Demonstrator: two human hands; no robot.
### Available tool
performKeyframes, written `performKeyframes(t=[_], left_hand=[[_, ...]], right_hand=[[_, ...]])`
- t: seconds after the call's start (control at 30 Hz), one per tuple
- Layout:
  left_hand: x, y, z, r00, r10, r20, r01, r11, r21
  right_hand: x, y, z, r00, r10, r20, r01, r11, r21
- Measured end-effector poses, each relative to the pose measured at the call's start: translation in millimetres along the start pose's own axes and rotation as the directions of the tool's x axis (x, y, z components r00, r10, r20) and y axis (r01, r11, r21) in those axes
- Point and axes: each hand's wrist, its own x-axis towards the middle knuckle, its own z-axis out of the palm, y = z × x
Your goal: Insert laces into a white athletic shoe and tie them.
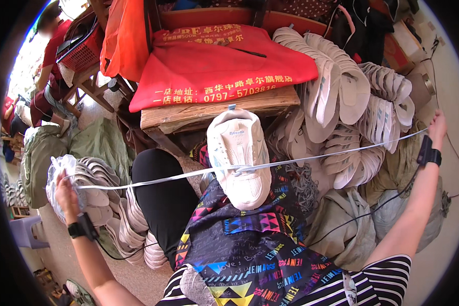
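Observation:
A white lace-up sneaker (pixel 247 191) rests on my lap, toe toward me and tongue standing up. A pale shoelace (pixel 316 158) crosses its front and runs out nearly straight to both sides. Far to the left, my left hand (pixel 66 196) is closed on one side of the lace. My right hand (pixel 437 130), raised at the far right, is closed on the other side. Both arms are spread wide, and each wrist wears a black band with a small device. Under the shoe lies a dark apron (pixel 250 255) with colourful print.
Ahead stands a wooden bench (pixel 219 109) covered by a red cloth (pixel 214 66). Stacked shoe uppers (pixel 336 76) are piled to its right, with more stacks (pixel 99 176) beside my left hand. Sacks (pixel 341 219) lie at the right. Another person (pixel 48 71) sits at the far left.

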Motion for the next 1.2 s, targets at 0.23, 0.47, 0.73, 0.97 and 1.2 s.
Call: performKeyframes(t=[0.23, 0.47, 0.73, 0.97, 1.2], left_hand=[[-219.6, 46.3, 343.8, 0.847, -0.243, 0.473, 0.251, 0.967, 0.048], [-288.8, 27.3, 422.4, 0.591, -0.342, 0.730, 0.181, 0.939, 0.294], [-310.6, 36.2, 430.4, 0.529, -0.356, 0.770, -0.213, 0.823, 0.526], [-314.0, 32.1, 426.9, 0.520, -0.407, 0.751, -0.137, 0.829, 0.543], [-315.9, 25.9, 429.8, 0.466, -0.446, 0.764, 0.131, 0.889, 0.439]], right_hand=[[-337.2, 3.2, 151.0, 0.586, 0.167, 0.793, -0.133, 0.985, -0.109], [-495.4, 59.7, 178.3, 0.138, 0.247, 0.959, -0.338, 0.922, -0.189], [-502.8, 58.2, 168.9, 0.119, 0.105, 0.987, 0.155, 0.980, -0.123], [-504.0, 40.1, 168.5, 0.120, 0.147, 0.982, 0.376, 0.909, -0.182], [-504.2, 58.6, 177.1, 0.177, 0.044, 0.983, 0.254, 0.963, -0.089]])
